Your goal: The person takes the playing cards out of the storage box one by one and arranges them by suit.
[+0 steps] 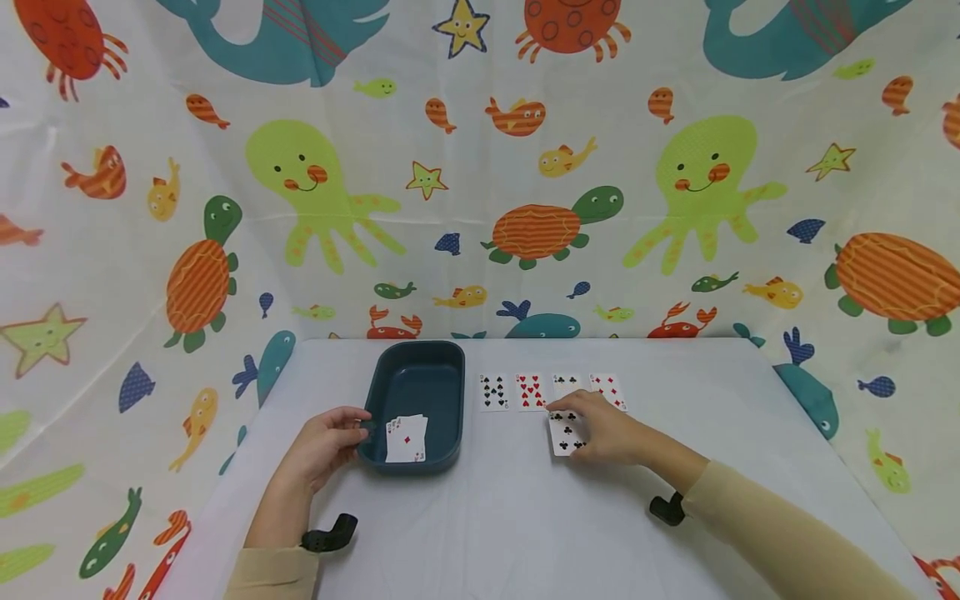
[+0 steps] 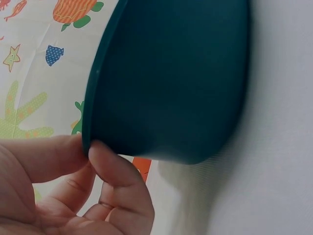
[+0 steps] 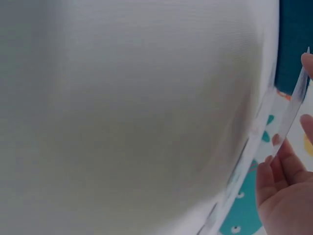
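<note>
My left hand [image 1: 330,437] pinches the near left rim of a dark teal tray [image 1: 452,450]; in the left wrist view, thumb and forefinger meet on the tray's edge [image 2: 93,93]. Inside the tray lie overlapping playing cards [image 1: 406,446], the top one with a single red diamond in its middle. My right hand [image 1: 603,429] holds a clubs card [image 1: 562,442] by its edges, in front of a row of face-up cards. Seen edge-on in the right wrist view, that card [image 3: 292,110] spans between the fingertips. The hand partly covers the row's right end.
From left to right the row has a spades card [image 1: 494,392], a hearts card [image 1: 530,392], a clubs card [image 1: 566,382] and a diamonds card [image 1: 609,389]. All lie on a white-covered table [image 1: 495,533]. Behind hangs a sea-animal print cloth [image 1: 465,242].
</note>
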A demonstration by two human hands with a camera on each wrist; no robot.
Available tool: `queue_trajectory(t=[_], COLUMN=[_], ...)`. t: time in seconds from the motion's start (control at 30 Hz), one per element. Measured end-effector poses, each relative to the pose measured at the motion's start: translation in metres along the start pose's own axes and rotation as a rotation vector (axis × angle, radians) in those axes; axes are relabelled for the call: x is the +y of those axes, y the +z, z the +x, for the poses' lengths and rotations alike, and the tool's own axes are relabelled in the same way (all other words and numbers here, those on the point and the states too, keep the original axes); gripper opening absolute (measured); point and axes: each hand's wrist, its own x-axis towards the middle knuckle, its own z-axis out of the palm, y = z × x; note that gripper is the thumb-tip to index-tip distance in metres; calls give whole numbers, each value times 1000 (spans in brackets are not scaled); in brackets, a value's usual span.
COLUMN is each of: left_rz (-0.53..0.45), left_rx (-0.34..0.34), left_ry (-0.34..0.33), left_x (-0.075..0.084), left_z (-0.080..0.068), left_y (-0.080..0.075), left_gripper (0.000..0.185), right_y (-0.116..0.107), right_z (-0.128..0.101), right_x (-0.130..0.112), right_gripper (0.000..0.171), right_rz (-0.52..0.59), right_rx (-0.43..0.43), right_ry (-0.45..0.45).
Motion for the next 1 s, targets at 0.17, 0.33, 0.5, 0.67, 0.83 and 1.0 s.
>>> queue_trajectory(t=[0.17, 0.33, 0.5, 0.67, 0.83, 1.0], left_rz=[7, 4, 4, 3, 5, 9], left_rx=[0, 5, -4, -7, -3, -4], left_ry=[3, -4, 11, 10, -1, 5], left_x=[0, 1, 1, 2, 3, 3], left_z=[0, 0, -1, 0, -1, -3], left_y=[-1, -1, -1, -1, 1, 1], left_gripper=[38, 38, 38, 38, 39, 39], right_y=[2, 3, 5, 5, 4, -1], right_z=[-5, -7, -11, -13, -14, -14], right_x=[8, 13, 16, 17, 17, 15], right_gripper=[77, 76, 75, 73, 75, 80], right_rz=[-12, -14, -27, -43, -75, -70], right_rx=[-11, -17, -39, -31, -23, 17], right_ry=[26, 40, 44, 33, 14, 21])
